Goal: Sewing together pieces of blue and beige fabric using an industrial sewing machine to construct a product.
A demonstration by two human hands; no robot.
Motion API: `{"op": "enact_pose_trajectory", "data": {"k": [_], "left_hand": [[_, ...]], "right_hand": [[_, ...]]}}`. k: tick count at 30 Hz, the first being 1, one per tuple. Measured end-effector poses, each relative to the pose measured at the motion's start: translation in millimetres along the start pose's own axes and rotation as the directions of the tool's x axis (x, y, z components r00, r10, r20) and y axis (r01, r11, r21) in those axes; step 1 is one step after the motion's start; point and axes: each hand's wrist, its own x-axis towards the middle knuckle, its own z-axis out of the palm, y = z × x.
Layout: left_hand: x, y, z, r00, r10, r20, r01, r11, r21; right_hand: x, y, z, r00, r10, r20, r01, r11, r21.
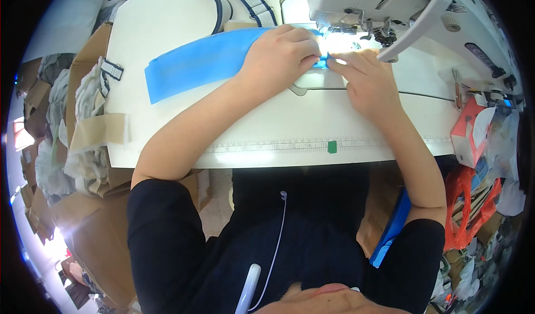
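A folded strip of blue fabric [192,64] lies across the white sewing table, its right end under the lit needle area of a white sewing machine [362,5]. My left hand [283,55] rests over that end, thumb and fingers closed on the cloth. From the other side, my right hand [370,83] meets it, its thumb and forefinger pinching the cloth's edge just in front of the needle area. Bright lamp light washes out the needle and the fabric's tip there.
Striped navy and white webbing straps [253,2] lie behind the fabric. A measuring tape [267,145] with a green mark [332,147] runs along the table's front edge. Cardboard boxes [92,241] with grey cloth stand left; a red and white box [470,130] and red bag [465,208] sit right.
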Motion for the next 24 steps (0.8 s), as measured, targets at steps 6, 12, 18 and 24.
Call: {"op": "enact_pose_trajectory", "data": {"k": [6,12,18,24], "left_hand": [[-2,1,2,1.0,0.011,-0.009,-0.011,1.0,0.007],[-2,4,-1,1.0,-0.025,0.012,0.025,1.0,0.007],[0,-12,6,0.999,-0.019,-0.034,0.019,1.0,-0.001],[9,-13,8,0.999,-0.014,-0.032,0.014,1.0,0.012]], "right_hand": [[-2,-2,-1,0.998,0.046,0.041,-0.048,0.998,0.042],[-3,-4,-3,0.999,0.027,0.037,-0.029,0.999,0.042],[5,1,5,0.999,0.012,0.031,-0.012,1.0,-0.025],[6,7,4,0.998,0.066,0.011,-0.065,0.995,-0.077]]}}
